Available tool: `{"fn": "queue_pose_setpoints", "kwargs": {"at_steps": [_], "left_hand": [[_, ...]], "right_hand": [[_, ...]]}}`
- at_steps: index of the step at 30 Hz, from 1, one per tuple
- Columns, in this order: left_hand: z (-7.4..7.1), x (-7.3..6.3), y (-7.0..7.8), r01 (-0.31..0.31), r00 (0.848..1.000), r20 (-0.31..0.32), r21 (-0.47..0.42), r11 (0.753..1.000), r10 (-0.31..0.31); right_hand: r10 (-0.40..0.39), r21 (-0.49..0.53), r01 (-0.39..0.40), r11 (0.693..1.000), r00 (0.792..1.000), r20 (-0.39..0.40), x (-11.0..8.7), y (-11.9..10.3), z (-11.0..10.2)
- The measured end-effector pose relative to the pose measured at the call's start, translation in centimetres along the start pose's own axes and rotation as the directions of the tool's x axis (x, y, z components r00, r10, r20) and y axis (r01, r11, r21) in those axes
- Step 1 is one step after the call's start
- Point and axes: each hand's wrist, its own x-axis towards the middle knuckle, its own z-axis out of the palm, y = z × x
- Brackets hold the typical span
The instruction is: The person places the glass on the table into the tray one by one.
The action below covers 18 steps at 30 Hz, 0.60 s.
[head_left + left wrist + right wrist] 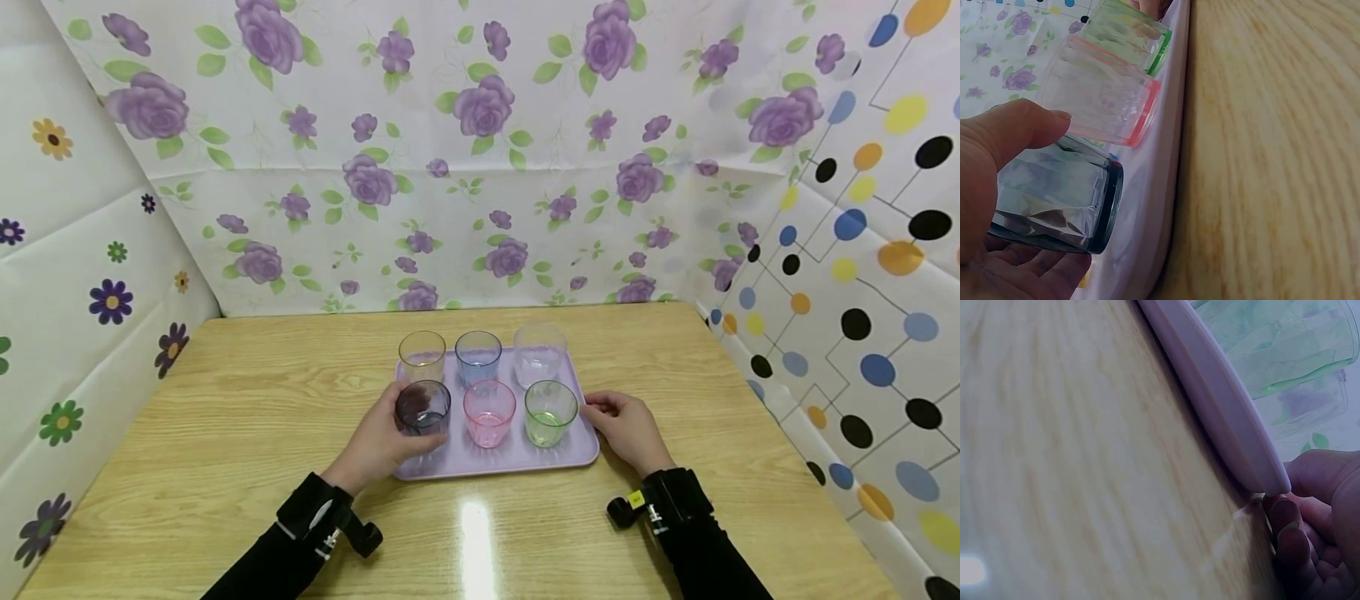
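My left hand [381, 442] grips a dark grey glass [423, 417] at the front left of a lilac tray [517, 461]. In the left wrist view the thumb lies along one side of this glass [1054, 194] and the fingers curl round the other. Whether its base touches the tray, I cannot tell. At the tray's right edge, my right hand [632, 431] pinches the rim between thumb and fingers, which the right wrist view shows close up on the tray [1229, 419]. Beside the dark glass stand a pink glass [489, 421] and a green glass [551, 421].
Behind them on the tray are an amber glass [422, 360], a blue glass [478, 360] and a larger clear glass [539, 358]. The wooden table [247, 442] carries the tray. Patterned cloth walls [450, 233] enclose the back and both sides.
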Motion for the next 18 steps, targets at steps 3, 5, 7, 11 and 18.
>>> {"fn": "queue_pose_setpoints", "kwargs": {"at_steps": [3,5,7,11,18], "left_hand": [[0.12,-0.02,-0.27,-0.007,1.0,-0.009,0.023,1.0,0.007],[0.18,-0.02,-0.39,-0.007,1.0,-0.009,0.024,1.0,0.007],[0.22,0.02,-0.46,-0.003,1.0,-0.009,0.022,1.0,0.004],[0.3,0.05,-0.56,0.005,1.0,-0.006,0.014,1.0,-0.005],[0.33,0.01,-0.67,0.005,1.0,-0.011,0.026,1.0,-0.004]], "right_hand": [[0.001,0.002,-0.001,1.0,1.0,-0.003,-0.01,-0.04,0.01],[0.002,0.005,-0.002,1.0,1.0,-0.001,-0.02,-0.06,0.01],[0.005,0.007,-0.005,1.0,1.0,-0.001,-0.05,-0.1,0.02],[0.008,0.01,-0.008,1.0,1.0,0.002,-0.07,-0.15,0.01],[0.011,0.007,-0.011,1.0,1.0,0.0,-0.16,-0.25,0.01]]}}
